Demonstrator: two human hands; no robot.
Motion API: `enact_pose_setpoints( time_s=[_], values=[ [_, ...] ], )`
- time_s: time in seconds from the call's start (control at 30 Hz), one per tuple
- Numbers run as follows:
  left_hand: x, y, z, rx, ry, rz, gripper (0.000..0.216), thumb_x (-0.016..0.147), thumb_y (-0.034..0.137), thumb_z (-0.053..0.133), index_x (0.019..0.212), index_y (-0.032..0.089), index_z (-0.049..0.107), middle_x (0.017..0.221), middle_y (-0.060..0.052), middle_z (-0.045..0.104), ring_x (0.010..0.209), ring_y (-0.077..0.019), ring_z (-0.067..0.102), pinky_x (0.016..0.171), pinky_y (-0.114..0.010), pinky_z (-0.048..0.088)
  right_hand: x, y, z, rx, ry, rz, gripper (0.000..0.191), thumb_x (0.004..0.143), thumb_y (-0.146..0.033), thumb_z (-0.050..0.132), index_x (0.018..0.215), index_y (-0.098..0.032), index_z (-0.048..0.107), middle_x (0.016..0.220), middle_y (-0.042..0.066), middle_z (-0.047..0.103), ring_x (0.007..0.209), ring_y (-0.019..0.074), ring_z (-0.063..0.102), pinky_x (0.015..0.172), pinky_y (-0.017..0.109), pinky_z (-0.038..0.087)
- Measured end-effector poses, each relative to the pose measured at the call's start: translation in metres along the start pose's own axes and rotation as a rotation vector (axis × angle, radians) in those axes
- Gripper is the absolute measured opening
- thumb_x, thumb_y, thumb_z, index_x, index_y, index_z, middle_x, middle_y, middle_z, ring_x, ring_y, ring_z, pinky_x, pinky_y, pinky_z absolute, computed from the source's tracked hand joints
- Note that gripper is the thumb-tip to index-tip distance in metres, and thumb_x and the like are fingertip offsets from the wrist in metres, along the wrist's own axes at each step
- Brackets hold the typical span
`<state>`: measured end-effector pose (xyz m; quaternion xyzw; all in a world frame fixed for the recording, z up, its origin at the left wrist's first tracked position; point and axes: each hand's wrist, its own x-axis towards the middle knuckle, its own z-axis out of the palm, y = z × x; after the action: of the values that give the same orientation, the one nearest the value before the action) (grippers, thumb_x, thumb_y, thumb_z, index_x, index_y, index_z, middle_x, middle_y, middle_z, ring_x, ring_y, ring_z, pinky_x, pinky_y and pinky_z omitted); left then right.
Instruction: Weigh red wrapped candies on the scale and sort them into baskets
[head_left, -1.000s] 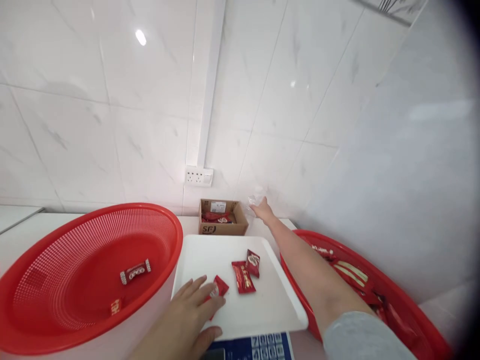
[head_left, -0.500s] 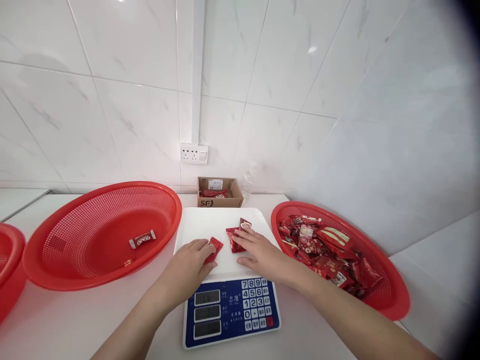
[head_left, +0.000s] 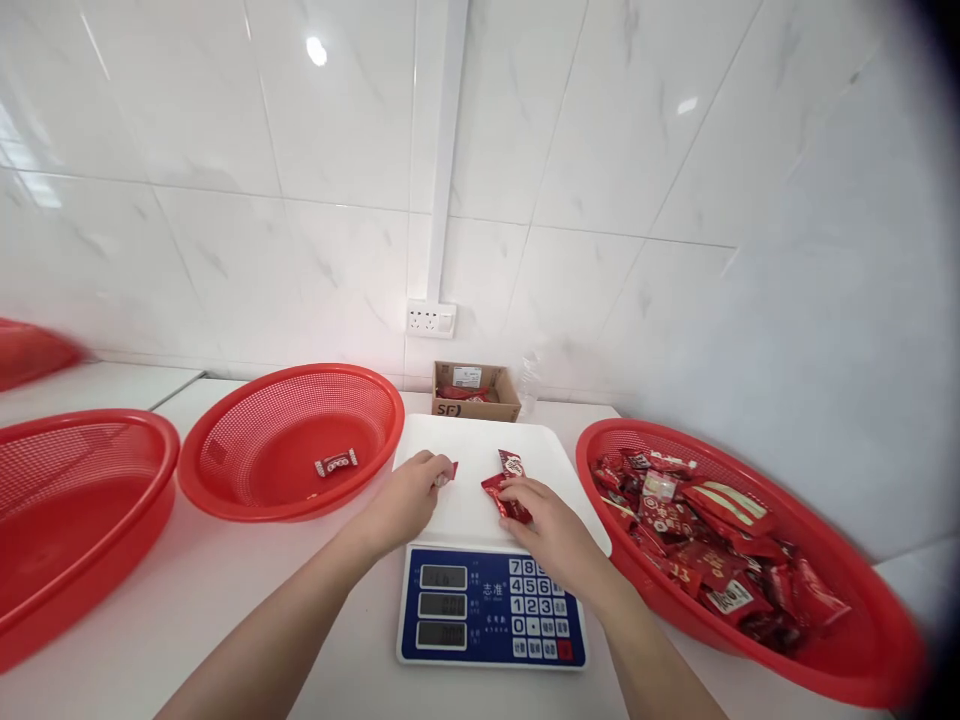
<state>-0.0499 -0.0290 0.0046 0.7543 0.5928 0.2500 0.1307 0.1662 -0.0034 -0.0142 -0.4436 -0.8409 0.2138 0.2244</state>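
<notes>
My left hand [head_left: 409, 502] is closed above the left part of the white scale pan [head_left: 469, 440]. A small red wrapped packet [head_left: 454, 470] pokes out past its fingertips, mostly hidden by them. At the right of the pan, my right hand [head_left: 551, 525] has its fingers curled round a shiny red snack packet [head_left: 496, 488]. Just behind that, a darker red packet with a white print [head_left: 512, 463] lies against it. Below the pan is the scale's blue keypad panel [head_left: 491, 640], with three small displays on its left.
To the right, a red basket [head_left: 600, 432] holds many red packets. A second red basket [head_left: 225, 410] on the left contains one wrapped packet [head_left: 337, 462] and a small scrap. Another red basket [head_left: 161, 440] stands farther left. Behind the scale sits a cardboard box [head_left: 480, 409].
The view has swung left, bringing more of the far-left basket into sight. My left fingers have closed further over their packet. My right fingers, spread out before, now curl round a packet.
</notes>
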Motion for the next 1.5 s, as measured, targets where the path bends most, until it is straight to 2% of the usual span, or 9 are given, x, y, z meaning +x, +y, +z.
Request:
enact_pose_setpoints(
  time_s=[0.17, 0.3, 0.57, 0.77, 0.93, 1.03, 1.17, 1.3, 1.5],
  values=[
    [-0.011, -0.037, -0.044, 0.047, 0.183, -0.19, 0.023, 0.086, 0.019, 0.032, 0.095, 0.021, 0.054, 0.099, -0.006, 0.059, 0.088, -0.0195, 0.058, 0.071, -0.029, 0.045, -0.002, 0.009, 0.004, 0.012, -0.012, 0.036, 0.027, 0.079, -0.021, 0.048, 0.104, -0.022, 0.06, 0.124, 0.006, 0.054, 0.118, 0.0209, 0.047, 0.102, 0.042, 0.035],
    [-0.015, -0.054, -0.061, 0.071, 0.219, -0.27, 0.032, 0.088, 0.029, 0.033, 0.107, 0.018, 0.056, 0.119, -0.013, 0.053, 0.109, -0.0299, 0.05, 0.08, -0.039, 0.044, 0.0, 0.008, 0.004, -0.012, 0.01, 0.044, 0.03, 0.079, -0.019, 0.046, 0.107, -0.022, 0.059, 0.129, 0.006, 0.05, 0.12, 0.0215, 0.046, 0.102, 0.043, 0.035],
    [-0.002, 0.0, -0.016, -0.122, -0.006, -0.025, 0.035, 0.086, 0.039, 0.044, 0.114, 0.021, 0.057, 0.117, -0.007, 0.061, 0.112, -0.0218, 0.051, 0.095, -0.034, 0.039, 0.003, -0.001, 0.013, -0.005, 0.111, -0.021, 0.041, 0.07, -0.006, 0.045, 0.106, -0.021, 0.056, 0.131, 0.008, 0.043, 0.126, 0.0206, 0.038, 0.107, 0.04, 0.03],
    [0.014, 0.03, 0.015, -0.244, -0.098, 0.066, 0.03, 0.084, 0.033, 0.047, 0.111, 0.023, 0.057, 0.095, -0.003, 0.069, 0.086, -0.0188, 0.063, 0.072, -0.028, 0.049, -0.003, -0.007, 0.017, 0.088, 0.222, -0.135, 0.035, 0.074, -0.01, 0.048, 0.105, -0.024, 0.054, 0.131, 0.007, 0.043, 0.126, 0.0201, 0.038, 0.105, 0.04, 0.033],
    [0.011, 0.019, -0.001, -0.233, 0.058, -0.014, 0.023, 0.084, 0.026, 0.044, 0.103, 0.023, 0.056, 0.096, 0.0, 0.068, 0.086, -0.0147, 0.062, 0.076, -0.024, 0.048, -0.003, 0.002, 0.009, 0.116, 0.223, -0.086, 0.032, 0.082, -0.024, 0.049, 0.113, -0.024, 0.053, 0.13, 0.007, 0.046, 0.124, 0.0201, 0.04, 0.104, 0.04, 0.034],
    [0.005, -0.006, -0.027, -0.126, 0.224, -0.146, 0.028, 0.086, 0.03, 0.04, 0.108, 0.022, 0.054, 0.108, -0.006, 0.062, 0.099, -0.0221, 0.058, 0.083, -0.033, 0.045, 0.004, 0.017, 0.006, 0.013, 0.228, 0.016, 0.038, 0.082, -0.027, 0.05, 0.119, -0.021, 0.053, 0.13, 0.01, 0.048, 0.124, 0.0221, 0.041, 0.105, 0.042, 0.032],
    [0.0, -0.035, -0.05, 0.003, 0.299, -0.262, 0.035, 0.085, 0.035, 0.038, 0.11, 0.018, 0.056, 0.111, -0.015, 0.057, 0.106, -0.036, 0.051, 0.08, -0.049, 0.044, 0.016, 0.025, 0.009, -0.13, 0.151, 0.105, 0.043, 0.08, -0.024, 0.052, 0.123, -0.018, 0.053, 0.134, 0.012, 0.045, 0.127, 0.0251, 0.037, 0.106, 0.043, 0.029],
    [-0.001, -0.033, -0.039, 0.012, 0.266, -0.2, 0.035, 0.084, 0.035, 0.043, 0.112, 0.018, 0.058, 0.127, -0.014, 0.049, 0.123, -0.0347, 0.037, 0.095, -0.05, 0.035, 0.026, 0.016, 0.013, -0.155, 0.055, 0.08, 0.038, 0.081, -0.022, 0.05, 0.118, -0.017, 0.058, 0.13, 0.012, 0.052, 0.122, 0.0253, 0.043, 0.103, 0.04, 0.033],
    [-0.005, 0.005, 0.001, -0.134, 0.091, -0.048, 0.036, 0.087, 0.039, 0.044, 0.116, 0.023, 0.055, 0.118, -0.006, 0.06, 0.101, -0.0193, 0.058, 0.085, -0.031, 0.047, 0.021, 0.006, 0.012, 0.053, 0.132, 0.053, 0.027, 0.087, -0.022, 0.039, 0.104, -0.021, 0.06, 0.107, 0.007, 0.065, 0.1, 0.0213, 0.059, 0.088, 0.038, 0.045]
  ],
)
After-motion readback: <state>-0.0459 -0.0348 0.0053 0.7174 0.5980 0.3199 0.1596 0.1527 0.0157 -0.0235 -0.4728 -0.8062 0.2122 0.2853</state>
